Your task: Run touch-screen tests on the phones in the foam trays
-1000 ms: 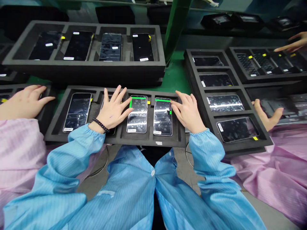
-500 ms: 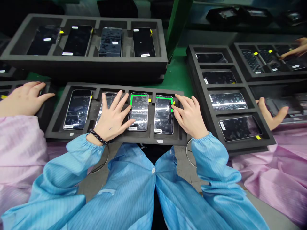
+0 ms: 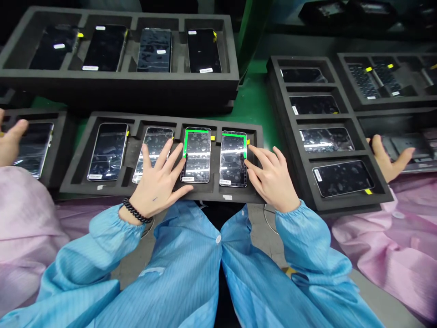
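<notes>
In the head view a dark foam tray (image 3: 75, 182) lies before me with phones in its compartments. My left hand (image 3: 157, 182) has its fingers spread over the second phone (image 3: 157, 135), partly hiding it. One of its fingertips touches the left edge of the third phone (image 3: 198, 159), whose lit screen carries a green line along the top and upper left side. My right hand (image 3: 273, 180) has its fingers apart, one fingertip at the right edge of the fourth phone (image 3: 232, 157). There the green line runs along the top and down the upper right side.
The leftmost phone (image 3: 108, 152) in my tray is dark. Behind stands a stack of foam trays (image 3: 136, 86) with phones; another phone tray (image 3: 300, 182) is at right. A co-worker's hand (image 3: 10, 141) is at the left edge, another person's hand (image 3: 389, 159) at right.
The green lines reach slightly further down the outer sides of the third and fourth phones, with my fingertips. The left co-worker's hand has moved left, uncovering a phone. A hand at upper right has gone.
</notes>
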The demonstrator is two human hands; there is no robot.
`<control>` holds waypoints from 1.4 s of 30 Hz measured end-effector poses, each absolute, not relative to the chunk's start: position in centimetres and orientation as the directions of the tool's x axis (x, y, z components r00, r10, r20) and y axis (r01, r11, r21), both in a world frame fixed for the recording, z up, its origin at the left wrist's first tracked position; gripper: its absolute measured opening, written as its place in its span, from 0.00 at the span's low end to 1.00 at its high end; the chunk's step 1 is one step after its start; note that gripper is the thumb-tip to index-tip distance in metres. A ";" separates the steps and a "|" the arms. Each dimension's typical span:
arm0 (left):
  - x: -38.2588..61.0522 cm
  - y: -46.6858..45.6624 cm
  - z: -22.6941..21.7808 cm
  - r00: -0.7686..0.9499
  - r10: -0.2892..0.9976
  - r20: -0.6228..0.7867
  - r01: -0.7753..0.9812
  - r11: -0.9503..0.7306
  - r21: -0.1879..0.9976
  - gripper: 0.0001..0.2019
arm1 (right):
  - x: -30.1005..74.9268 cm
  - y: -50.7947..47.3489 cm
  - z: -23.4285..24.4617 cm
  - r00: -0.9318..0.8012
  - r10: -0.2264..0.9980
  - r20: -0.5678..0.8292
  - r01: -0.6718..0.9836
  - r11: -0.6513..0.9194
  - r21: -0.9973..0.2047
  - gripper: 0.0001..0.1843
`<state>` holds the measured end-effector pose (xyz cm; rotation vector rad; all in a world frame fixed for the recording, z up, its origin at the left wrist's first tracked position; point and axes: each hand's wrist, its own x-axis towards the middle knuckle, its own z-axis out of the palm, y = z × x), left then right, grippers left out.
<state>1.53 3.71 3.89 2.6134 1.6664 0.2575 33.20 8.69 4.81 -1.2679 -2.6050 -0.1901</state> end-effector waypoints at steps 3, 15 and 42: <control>1.4 2.9 3.8 0.439 0.886 0.149 0.888 -0.453 0.078 0.34 | 33.4 7.8 4.9 -0.605 0.750 0.268 0.781 0.624 0.019 0.18; 1.0 -1.0 3.5 0.481 0.861 0.167 0.862 -0.499 0.090 0.37 | 33.7 4.3 5.7 -0.633 0.734 0.244 0.756 0.655 -0.008 0.16; 0.6 1.0 2.6 0.557 0.811 0.180 0.783 -0.585 0.214 0.31 | 34.3 5.1 4.6 -0.754 0.603 0.262 0.617 0.786 -0.034 0.16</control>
